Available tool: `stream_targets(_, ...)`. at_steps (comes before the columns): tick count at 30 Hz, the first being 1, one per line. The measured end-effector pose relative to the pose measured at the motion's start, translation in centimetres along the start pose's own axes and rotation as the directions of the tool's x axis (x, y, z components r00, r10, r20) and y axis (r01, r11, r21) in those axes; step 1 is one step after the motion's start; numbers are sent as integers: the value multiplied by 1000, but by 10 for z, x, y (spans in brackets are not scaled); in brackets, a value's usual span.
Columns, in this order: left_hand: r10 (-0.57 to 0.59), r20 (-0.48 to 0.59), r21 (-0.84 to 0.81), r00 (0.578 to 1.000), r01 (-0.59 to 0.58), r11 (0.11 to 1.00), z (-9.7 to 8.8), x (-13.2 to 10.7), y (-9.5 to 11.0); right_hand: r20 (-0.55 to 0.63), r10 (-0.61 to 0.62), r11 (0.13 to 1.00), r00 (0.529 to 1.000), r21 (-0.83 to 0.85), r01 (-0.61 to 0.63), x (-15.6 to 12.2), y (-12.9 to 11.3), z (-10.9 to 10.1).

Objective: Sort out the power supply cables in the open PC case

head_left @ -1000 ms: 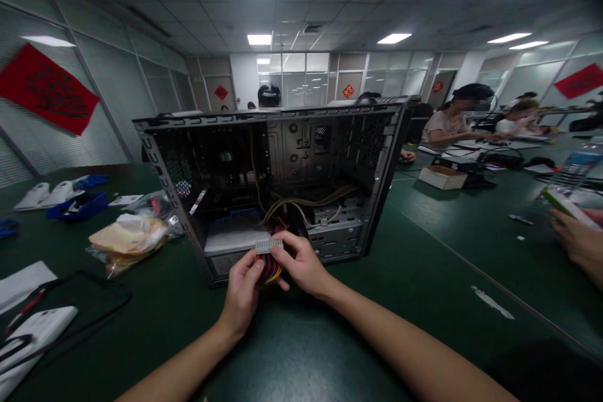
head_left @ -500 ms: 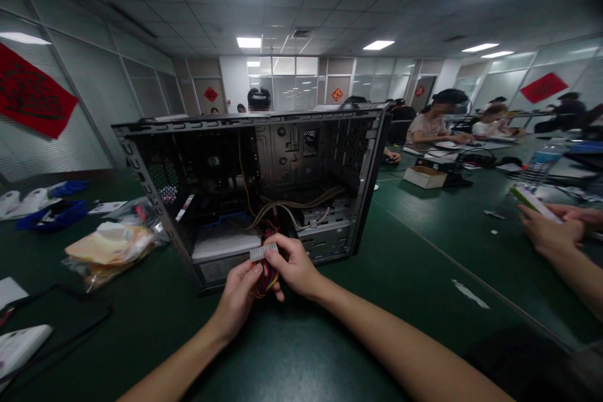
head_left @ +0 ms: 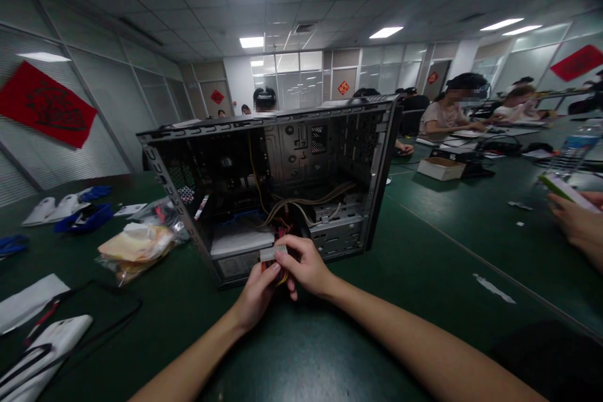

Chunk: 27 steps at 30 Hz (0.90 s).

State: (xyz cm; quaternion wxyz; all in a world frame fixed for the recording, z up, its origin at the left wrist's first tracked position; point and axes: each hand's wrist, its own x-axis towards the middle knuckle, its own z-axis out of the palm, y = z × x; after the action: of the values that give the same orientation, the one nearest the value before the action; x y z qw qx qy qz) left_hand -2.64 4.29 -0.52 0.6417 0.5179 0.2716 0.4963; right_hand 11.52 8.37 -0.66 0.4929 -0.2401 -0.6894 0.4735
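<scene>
One left hand (head_left: 254, 298) and one right hand (head_left: 306, 264) are pinching a pale-grey rectangular plastic connector (head_left: 268, 255) between fingertips; thin multicoloured wires (head_left: 282, 277) are bunching below, and hard tugging could strain them against the black-and-silver metal computer case (head_left: 301, 169) just beyond the fingers.

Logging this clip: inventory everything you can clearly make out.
tabletop: one, green, foreground
computer case: one, black, on tabletop
connector: one, grey, near case
wires: several, red and yellow, below connector
plastic bags: count unclear, clear, left
tray: one, blue, left
open box: one, white, right of case
bottle: one, clear, right
wall hangings: five, red, around room
co-workers: several, mixed clothing, background
left hand: one, bare, on wires
right hand: one, bare, on connector
</scene>
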Motion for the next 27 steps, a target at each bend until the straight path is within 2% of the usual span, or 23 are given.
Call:
stream_targets(4,-5,55,31,998,3,1000,0,3,3,33,71,986,997,151,-75,0,0,1)
stream_targets(10,17,57,66,998,-21,998,2,4,-1,50,116,945,992,303,-125,2,-4,-2)
stream_targets(16,83,-6,303,996,-78,950,5,-1,2,-87,71,976,994,210,-52,6,-11,-6)
stream_targets(19,110,-29,375,994,-91,922,9,-4,5,-96,89,975,991,210,-67,7,-10,-7)
stream_targets(27,107,-114,324,988,-65,944,15,-3,12,-113,72,985,991,165,-53,7,-7,-9)
